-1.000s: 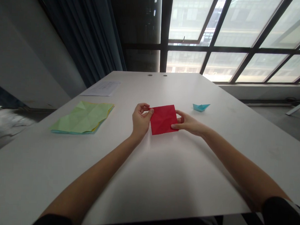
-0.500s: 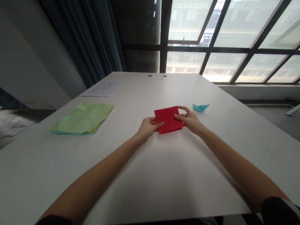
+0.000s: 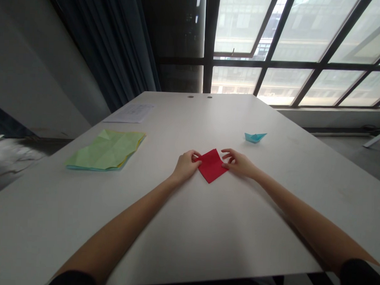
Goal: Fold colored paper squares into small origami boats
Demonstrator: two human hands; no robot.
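Observation:
A folded square of red paper (image 3: pixel 212 166) is at the middle of the white table, turned so one corner points toward me. My left hand (image 3: pixel 186 164) pinches its left corner between thumb and fingers. At the right corner, my right hand (image 3: pixel 238 162) has its thumb on the paper, with the index finger and others curled and partly raised behind it. Whether the paper lies flat on the table or is slightly lifted, I cannot tell. Beyond my right hand sits a small blue paper boat (image 3: pixel 255 137).
On the left lies a stack of creased paper sheets (image 3: pixel 107 150), green on top with yellow and blue edges below. Farther back is a printed white sheet (image 3: pixel 130 113). The white table (image 3: pixel 186 238) reaches toward the windows, and a dark curtain (image 3: pixel 109 44) hangs at back left.
The red paper has been turned to a diamond position and lowered toward me. My right hand has shifted from its upper right edge to the right corner, its fingers looser.

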